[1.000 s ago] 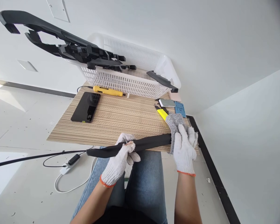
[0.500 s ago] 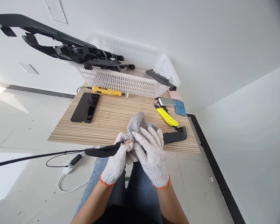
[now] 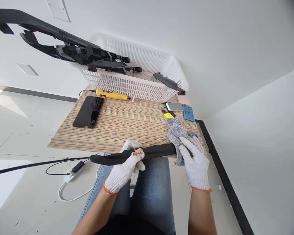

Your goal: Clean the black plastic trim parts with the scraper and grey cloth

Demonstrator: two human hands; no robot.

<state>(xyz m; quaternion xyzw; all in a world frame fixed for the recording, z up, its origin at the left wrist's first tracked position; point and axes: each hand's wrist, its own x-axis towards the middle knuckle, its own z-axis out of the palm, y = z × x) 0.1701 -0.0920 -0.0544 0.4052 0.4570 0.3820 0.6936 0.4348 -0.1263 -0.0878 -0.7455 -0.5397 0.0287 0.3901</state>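
- Wood-grained surface (image 3: pixel 127 127), its near edge facing the person's lap
- White slatted basket (image 3: pixel 142 88), standing along the surface's far edge
- Black curved parts (image 3: pixel 80 54), heaped over the basket's left end and jutting past the surface's far left corner
- Black strip (image 3: pixel 159 151), slanting across the near edge, its left end out past that edge
- Left hand (image 3: pixel 123 169), gloved in white, closed around the strip's middle, one bare fingertip showing
- Right hand (image 3: pixel 197 163), also gloved, gripping grey cloth (image 3: pixel 177 132) wrapped over the strip's right end, by the near right corner
- Black phone (image 3: pixel 88 112), flat beside the left edge
- Yellow pen-shaped tool (image 3: pixel 111 95), just before the basket
- Blue square pad (image 3: pixel 188 113), near the far right corner
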